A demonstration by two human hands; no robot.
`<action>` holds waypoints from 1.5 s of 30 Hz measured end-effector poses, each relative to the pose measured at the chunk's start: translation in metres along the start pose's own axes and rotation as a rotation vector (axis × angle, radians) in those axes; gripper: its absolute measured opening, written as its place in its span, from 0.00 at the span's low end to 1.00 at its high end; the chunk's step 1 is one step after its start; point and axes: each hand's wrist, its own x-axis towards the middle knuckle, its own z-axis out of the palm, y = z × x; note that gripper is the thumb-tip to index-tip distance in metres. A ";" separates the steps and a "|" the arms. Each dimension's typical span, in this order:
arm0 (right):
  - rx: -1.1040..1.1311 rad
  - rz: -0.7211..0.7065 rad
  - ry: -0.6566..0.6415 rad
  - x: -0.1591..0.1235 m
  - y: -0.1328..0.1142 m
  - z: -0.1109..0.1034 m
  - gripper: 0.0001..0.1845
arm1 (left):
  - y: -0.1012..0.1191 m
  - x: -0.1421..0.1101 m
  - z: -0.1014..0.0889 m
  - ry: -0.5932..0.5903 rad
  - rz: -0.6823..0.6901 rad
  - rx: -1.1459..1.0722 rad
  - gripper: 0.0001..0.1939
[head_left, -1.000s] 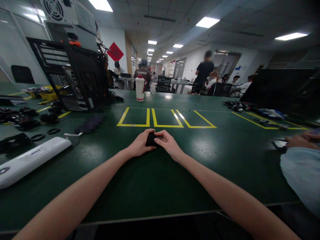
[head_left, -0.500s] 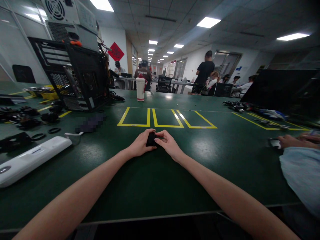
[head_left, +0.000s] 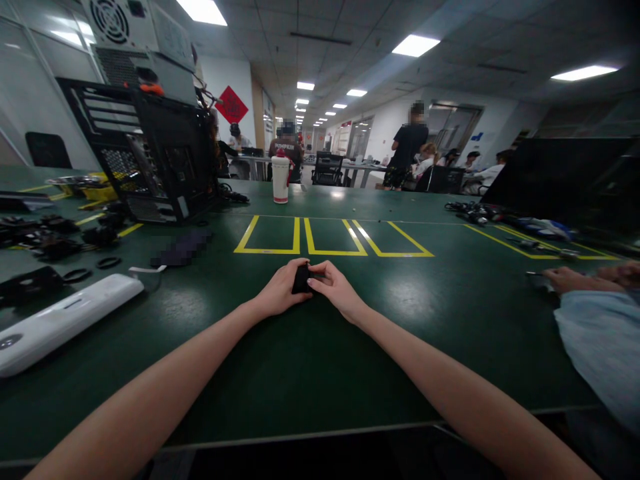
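Note:
Between my hands is a small black object (head_left: 301, 280), boxy in outline; its exact kind does not show. My left hand (head_left: 281, 288) wraps round its left side, thumb low and fingers over the top. From the right, my right hand (head_left: 334, 287) pinches with thumb and index finger at the object's upper right edge. Whether something tiny sits in that pinch is hidden. Both hands are just above or on the green table (head_left: 300, 373), a little nearer than the yellow tape outlines (head_left: 330, 253).
A long white device (head_left: 75, 320) lies at left, near black rings (head_left: 77, 275) and dark parts. Behind stands an open computer case (head_left: 170, 160). A white cup (head_left: 281, 180) is farther back. At right, a co-worker's hands (head_left: 575, 280) hold something; a dark monitor (head_left: 560, 173) stands beyond.
My hands and the black object stay almost in place. The co-worker's hands at right have shifted slightly left.

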 end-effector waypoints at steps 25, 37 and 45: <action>-0.151 0.010 0.013 0.001 0.001 -0.003 0.17 | 0.001 -0.001 -0.002 -0.021 -0.011 0.013 0.33; -0.072 -0.035 0.013 -0.001 0.001 0.000 0.11 | 0.001 -0.001 -0.002 -0.013 -0.006 0.004 0.33; -0.133 0.049 0.000 0.000 -0.002 -0.004 0.17 | 0.001 -0.001 -0.002 -0.022 -0.010 0.001 0.33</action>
